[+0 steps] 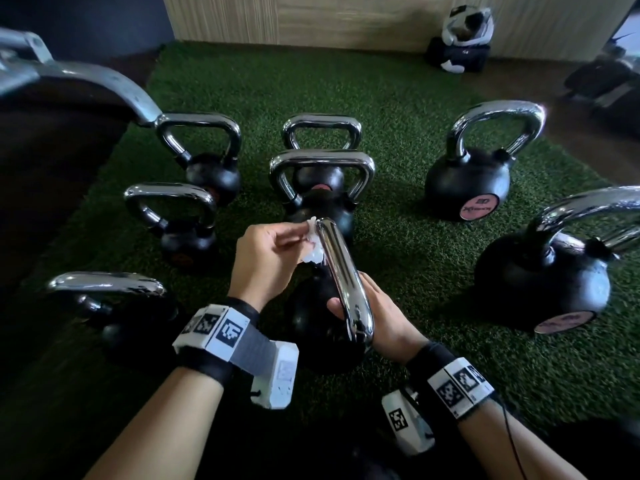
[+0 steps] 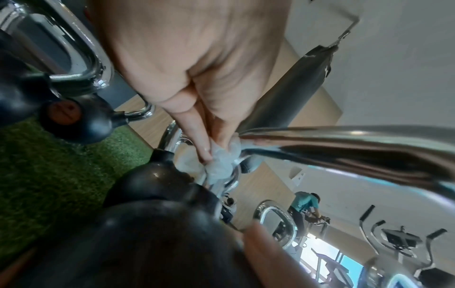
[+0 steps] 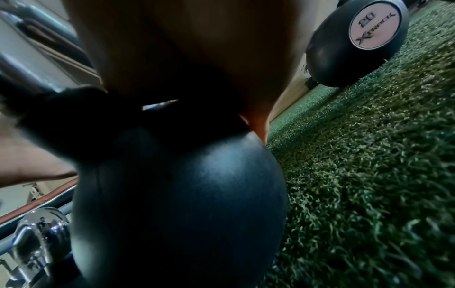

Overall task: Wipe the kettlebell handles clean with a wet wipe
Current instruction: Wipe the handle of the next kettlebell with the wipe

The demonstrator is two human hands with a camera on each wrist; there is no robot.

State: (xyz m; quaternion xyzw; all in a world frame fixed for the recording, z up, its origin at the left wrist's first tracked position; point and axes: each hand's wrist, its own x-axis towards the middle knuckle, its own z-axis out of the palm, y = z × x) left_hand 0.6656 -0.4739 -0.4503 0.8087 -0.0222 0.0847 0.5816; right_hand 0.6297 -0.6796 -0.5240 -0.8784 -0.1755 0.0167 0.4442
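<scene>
Nearest the wearer, the right hand [image 1: 377, 317] wraps the near bend of the chrome handle [image 1: 341, 271] of the kettlebell [image 1: 311, 327] being cleaned, fingers curled around the bar; this looks like a steadying hold, keeping the weight from rocking under the rubbing. That kettlebell stands on the green turf [image 1: 415, 237] directly in front of the wearer, its handle running away from the camera. At the far end of the bar, the left hand [image 1: 266, 258] pinches a bunched white wet wipe [image 1: 313, 244] between fingertips and thumb and presses it against the side of the chrome; the left wrist view confirms the wad sits where the bar curves down toward the black body. Judged from this, the stroke in hand covers the far corner, with the bar's near end, under the right hand, not reachable until that grip shifts. Beyond and to both sides stand further kettlebells, including one directly behind [image 1: 322, 188] and a larger one [image 1: 474, 178] at right, well apart. A bag [image 1: 460, 46] lies by the far wall.
</scene>
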